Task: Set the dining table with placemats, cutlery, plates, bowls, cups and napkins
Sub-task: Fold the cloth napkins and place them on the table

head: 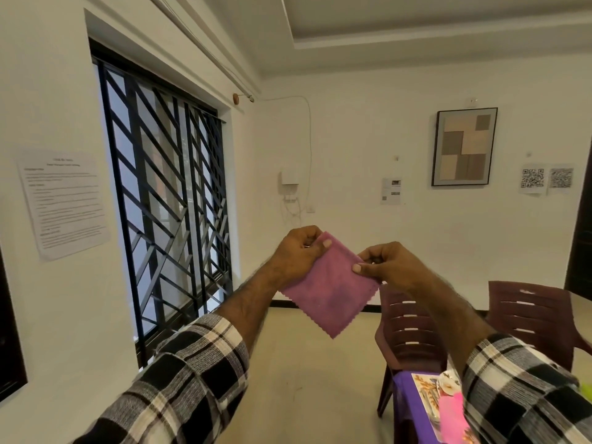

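Pink napkin (330, 290) held up mid-air, well above the tabletop (404, 392) at near right.
Pinched at top corners by left hand (296, 254) and right hand (384, 267), apart. Looked soft, light, floppy; best gripped by corners.

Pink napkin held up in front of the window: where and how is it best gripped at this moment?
By its two upper corners, as now: the left hand pinches the top corner and the right hand the right-side corner of the pink napkin, thumbs on the near face. Come from above and the sides; the cloth is limp and hangs flat below that edge, zigzag hem free.
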A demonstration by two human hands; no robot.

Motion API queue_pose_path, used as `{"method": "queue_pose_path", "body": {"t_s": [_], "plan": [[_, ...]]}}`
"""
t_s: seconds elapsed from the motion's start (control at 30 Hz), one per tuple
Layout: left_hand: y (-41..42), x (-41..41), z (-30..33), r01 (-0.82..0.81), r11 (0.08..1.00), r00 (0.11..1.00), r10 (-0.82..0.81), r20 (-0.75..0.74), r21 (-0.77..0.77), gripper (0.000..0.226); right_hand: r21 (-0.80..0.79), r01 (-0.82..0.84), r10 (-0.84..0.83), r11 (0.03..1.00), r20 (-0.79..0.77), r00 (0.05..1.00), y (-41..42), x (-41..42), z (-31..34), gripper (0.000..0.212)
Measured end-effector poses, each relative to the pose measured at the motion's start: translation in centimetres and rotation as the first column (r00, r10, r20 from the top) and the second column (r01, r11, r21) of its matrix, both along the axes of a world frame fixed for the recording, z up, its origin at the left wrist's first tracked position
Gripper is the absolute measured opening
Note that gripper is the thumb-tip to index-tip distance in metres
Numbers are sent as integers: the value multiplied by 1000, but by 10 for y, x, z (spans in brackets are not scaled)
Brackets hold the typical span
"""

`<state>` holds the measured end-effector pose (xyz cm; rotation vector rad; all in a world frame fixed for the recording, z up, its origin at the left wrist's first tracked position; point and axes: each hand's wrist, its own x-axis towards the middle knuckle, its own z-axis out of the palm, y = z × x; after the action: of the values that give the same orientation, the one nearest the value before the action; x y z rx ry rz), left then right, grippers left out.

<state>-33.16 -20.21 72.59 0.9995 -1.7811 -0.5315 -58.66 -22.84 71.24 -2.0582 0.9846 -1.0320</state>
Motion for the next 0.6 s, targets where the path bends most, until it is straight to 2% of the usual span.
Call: {"method": "queue_pose_path", "body": {"t_s": [0.07,0.1,0.2,0.27,0.4,0.53,0.57,0.6], "plan": [[-4,0,-3,7,1000,999,-7,54,-3,32,17,6,-5,1000,-73,997,-3,-11,-7,7],[-5,-2,-4,15,1000,996,-14,87,-11,29,23,0,1,1000,-53,999,-3,-13,-8,10],[-8,-11,-3,60,998,985,-54,162,-32,26,20,-47,45,999,65,997,3,-8,-6,34],[-8,-18,2,89,995,977,-79,199,-42,27,19,-49,49,999,-4,999,4,-2,-5,43],[-9,-13,10,59,994,990,-46,133,-95,24,-9,17,-17,1000,-46,999,2,-8,-10,33],[-11,1,5,8,996,996,0,92,-88,25,81,-29,43,996,-178,983,-3,-26,-20,14],[-10,0,4,23,997,995,-15,100,-76,25,82,-44,56,996,-155,986,-3,-27,-21,14],[-8,-3,3,41,997,993,-33,117,-68,24,77,-59,64,995,-66,996,-1,-25,-21,22]]}}
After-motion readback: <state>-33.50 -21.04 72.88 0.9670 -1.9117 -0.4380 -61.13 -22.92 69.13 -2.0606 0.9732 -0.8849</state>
